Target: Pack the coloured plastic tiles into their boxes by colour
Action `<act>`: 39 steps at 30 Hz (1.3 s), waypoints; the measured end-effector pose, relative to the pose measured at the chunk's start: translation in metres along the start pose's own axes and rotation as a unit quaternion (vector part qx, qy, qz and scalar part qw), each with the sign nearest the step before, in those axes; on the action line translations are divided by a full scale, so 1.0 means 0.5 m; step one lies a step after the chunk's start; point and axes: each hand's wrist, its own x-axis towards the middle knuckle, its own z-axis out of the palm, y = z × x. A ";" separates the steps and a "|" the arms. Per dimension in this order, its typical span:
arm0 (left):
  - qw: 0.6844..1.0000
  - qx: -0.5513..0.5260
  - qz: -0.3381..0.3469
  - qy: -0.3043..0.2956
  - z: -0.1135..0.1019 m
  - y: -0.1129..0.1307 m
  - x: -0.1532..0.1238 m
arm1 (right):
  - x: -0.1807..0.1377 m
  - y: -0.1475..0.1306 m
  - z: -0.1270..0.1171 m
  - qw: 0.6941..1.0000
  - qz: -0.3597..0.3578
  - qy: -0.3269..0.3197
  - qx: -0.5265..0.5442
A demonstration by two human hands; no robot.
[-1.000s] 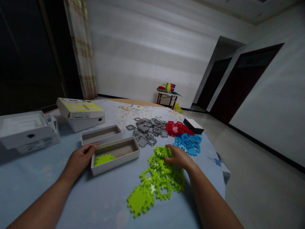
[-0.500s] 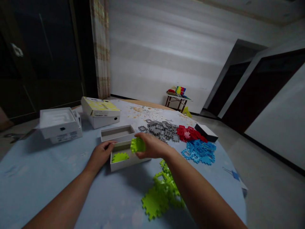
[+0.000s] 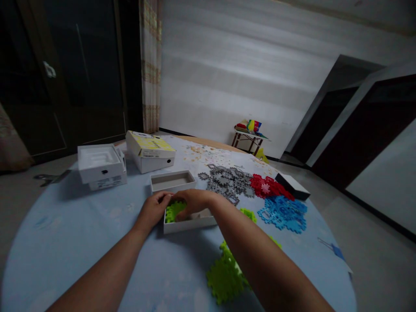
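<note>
A shallow white box (image 3: 191,225) sits in front of me on the table. My left hand (image 3: 154,209) has its fingers closed on the box's back left corner. Reaching into the box, my right hand (image 3: 195,201) grips a lime green toothed plastic building piece (image 3: 173,211) at the left end, low between the walls. The fingers of that hand partly cover the piece. Nearer to me, a pile of the same green toothed pieces (image 3: 224,279) lies partly hidden under my right forearm.
Behind the box stands a second shallow white box (image 3: 172,187). Grey (image 3: 229,180), red (image 3: 269,186) and blue toothed pieces (image 3: 284,214) lie in heaps to the right, near a black-and-white box (image 3: 294,187). Stacked white boxes (image 3: 100,169) and a yellow-topped box (image 3: 152,151) stand left.
My right hand has lowered the green piece from above the box down into its left end. My left hand stays at the box's corner. The view has turned slightly left.
</note>
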 end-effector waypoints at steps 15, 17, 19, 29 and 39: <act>1.000 0.016 -0.009 0.002 0.000 -0.004 0.002 | -0.040 0.010 0.026 0.995 0.037 0.064 -0.063; 1.000 0.017 -0.009 0.002 0.000 -0.003 0.003 | -0.034 0.009 0.033 0.995 0.041 0.071 -0.058; 1.000 0.019 -0.010 0.002 0.000 -0.003 0.003 | -0.030 0.007 0.039 0.995 0.042 0.076 -0.055; 1.000 0.029 -0.009 0.003 -0.001 -0.002 0.004 | -0.048 0.007 0.044 0.989 0.072 0.129 -0.028; 0.999 0.034 -0.014 0.004 -0.001 -0.004 0.005 | -0.038 0.015 0.052 0.987 0.092 0.125 -0.045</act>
